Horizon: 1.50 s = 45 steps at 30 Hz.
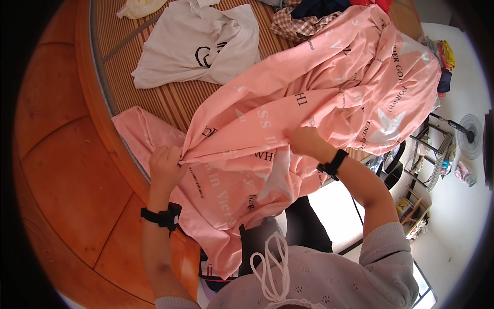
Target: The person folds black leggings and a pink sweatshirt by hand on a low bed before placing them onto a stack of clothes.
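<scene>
A large pink cloth (242,180), printed with dark and white lettering and white star shapes, lies bunched across the bed and hangs over its near side. My left hand (165,164) is closed on a gathered edge of it, near the wooden headboard. Farther right, my right hand (304,143) grips the same cloth at about its middle, fingers curled into the fabric. Between the two hands a fold runs taut. The cloth's far right part is heaped up and looks bulky; what lies inside it is hidden. Both wrists wear black bands.
A white shirt (198,44) with a dark line drawing lies on the striped mat (121,38). Beyond it are a pale yellow cloth (141,7) and a checked garment (296,23). An orange-brown headboard (67,154) bounds the left. At right stand a fan (469,135) and a shelf rack (429,154).
</scene>
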Each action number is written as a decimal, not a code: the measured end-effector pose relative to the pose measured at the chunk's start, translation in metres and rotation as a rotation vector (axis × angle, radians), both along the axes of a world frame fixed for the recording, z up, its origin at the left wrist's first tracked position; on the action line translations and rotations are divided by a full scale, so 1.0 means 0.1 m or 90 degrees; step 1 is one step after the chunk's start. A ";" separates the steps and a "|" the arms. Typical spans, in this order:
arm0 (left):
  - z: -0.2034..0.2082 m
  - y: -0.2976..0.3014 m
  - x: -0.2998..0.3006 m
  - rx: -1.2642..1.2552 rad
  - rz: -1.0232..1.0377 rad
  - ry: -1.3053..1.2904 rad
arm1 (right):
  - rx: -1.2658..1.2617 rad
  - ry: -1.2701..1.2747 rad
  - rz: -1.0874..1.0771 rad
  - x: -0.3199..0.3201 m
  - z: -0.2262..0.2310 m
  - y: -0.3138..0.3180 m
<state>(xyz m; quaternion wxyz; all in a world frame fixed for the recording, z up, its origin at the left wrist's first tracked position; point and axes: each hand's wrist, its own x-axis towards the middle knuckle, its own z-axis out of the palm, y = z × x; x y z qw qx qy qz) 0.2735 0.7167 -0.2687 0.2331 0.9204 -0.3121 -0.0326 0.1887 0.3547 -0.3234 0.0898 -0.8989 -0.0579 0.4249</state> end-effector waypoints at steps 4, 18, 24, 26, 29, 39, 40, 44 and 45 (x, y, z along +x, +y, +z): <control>0.00 0.00 0.00 -0.032 0.005 -0.011 | -0.011 -0.175 -0.124 -0.26 -0.01 -0.44; -0.04 0.22 -0.16 -0.074 0.072 -0.052 | 0.183 -0.233 -0.139 2.04 -0.17 -0.10; 0.01 0.30 -0.22 -0.118 0.070 -0.027 | 0.015 -0.339 0.048 1.69 -0.65 0.09; 0.00 0.29 -0.25 -0.174 0.035 -0.009 | -0.017 -0.392 0.087 1.65 -0.63 0.11; 0.07 0.29 -0.27 -0.135 -0.001 0.000 | 0.093 -0.453 0.118 1.73 -0.43 0.18; 0.06 0.41 -0.30 -0.053 -0.102 0.018 | 0.348 -0.391 0.266 1.01 -0.10 -0.16; 0.06 0.41 -0.31 -0.039 -0.096 0.016 | 0.346 -0.388 0.266 0.98 -0.05 -0.19; 0.04 0.42 -0.31 -0.008 -0.095 0.027 | 0.362 -0.388 0.337 0.84 -0.06 -0.32; 0.02 0.43 -0.32 -0.009 -0.097 0.028 | 0.337 -0.366 0.320 0.85 -0.10 -0.34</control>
